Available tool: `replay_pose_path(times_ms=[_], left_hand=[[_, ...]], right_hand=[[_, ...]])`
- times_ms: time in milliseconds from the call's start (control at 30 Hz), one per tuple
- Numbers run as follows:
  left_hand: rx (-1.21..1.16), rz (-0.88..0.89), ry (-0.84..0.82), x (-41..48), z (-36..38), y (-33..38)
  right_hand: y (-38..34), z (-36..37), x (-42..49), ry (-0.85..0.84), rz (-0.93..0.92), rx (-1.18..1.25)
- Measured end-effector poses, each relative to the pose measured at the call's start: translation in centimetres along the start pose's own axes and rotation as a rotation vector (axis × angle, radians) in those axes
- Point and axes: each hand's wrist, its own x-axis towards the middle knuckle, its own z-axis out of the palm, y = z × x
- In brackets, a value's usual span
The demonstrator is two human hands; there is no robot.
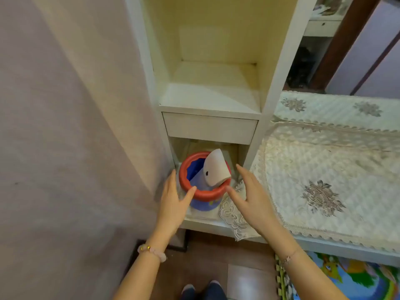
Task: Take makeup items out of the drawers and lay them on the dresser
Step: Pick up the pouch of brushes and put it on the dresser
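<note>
Head view: both hands are spread with straight fingers and hold nothing, flanking a blue pot (204, 187) with a red rim. The left hand (175, 200) sits at the pot's 8 o'clock with its thumb at the rim, touching or nearly so. The right hand (253, 195) is at 4 o'clock, just beside it. A white curved piece (216, 167) leans loosely out of the pot; what it is cannot be told. The pot stands in an open nook. The drawer (210, 127), at the pot's 12 o'clock, is closed, and no makeup is in view. The bench (346, 251), under a lace cover (320, 169), lies at 3 o'clock.

If the pot is lifted out, the leaning piece could topple should the pot tilt. It could also knock the drawer's underside, since little room shows above it. The lace the pot seems to stand on may drag along.
</note>
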Motion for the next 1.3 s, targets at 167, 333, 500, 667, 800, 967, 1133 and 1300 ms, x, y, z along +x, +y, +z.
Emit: replay_pose_path(times_ms=[167, 333, 500, 667, 800, 967, 1133, 1300], left_hand=[[-0.331, -0.160, -0.012, 2.4, 0.5, -0.7], [-0.428, -0.124, -0.052, 3.3, 0.8, -1.2], [-0.485, -0.105, -0.087, 3.1, 0.5, -1.4], [-0.458, -0.088, -0.086, 3.1, 0.4, -1.8], [-0.429, -0.069, -0.105, 3.1, 0.4, -1.9], [-0.541, -0.082, -0.183, 3.0, -0.3, -1.7], [-0.573, -0.069, -0.233, 2.7, -0.9, -1.4], [-0.554, -0.052, -0.211, 2.6, -1.1, -1.3]], right_hand=[[-0.6, 1.1, 3.1, 0.033, 0.153, 0.197], [-0.8, 2.2, 4.5, 0.106, 0.178, 0.150], [-0.8, 3.1, 4.9, 0.155, 0.132, 0.045], [-0.8, 3.9, 4.9, 0.185, 0.123, -0.060], [-1.5, 4.4, 4.6, 0.186, 0.103, -0.088], [-2.3, 4.4, 4.3, 0.218, 0.152, -0.024], [-3.5, 3.8, 4.3, 0.318, 0.213, 0.134], [-4.2, 1.9, 4.3, 0.420, 0.197, 0.319]])
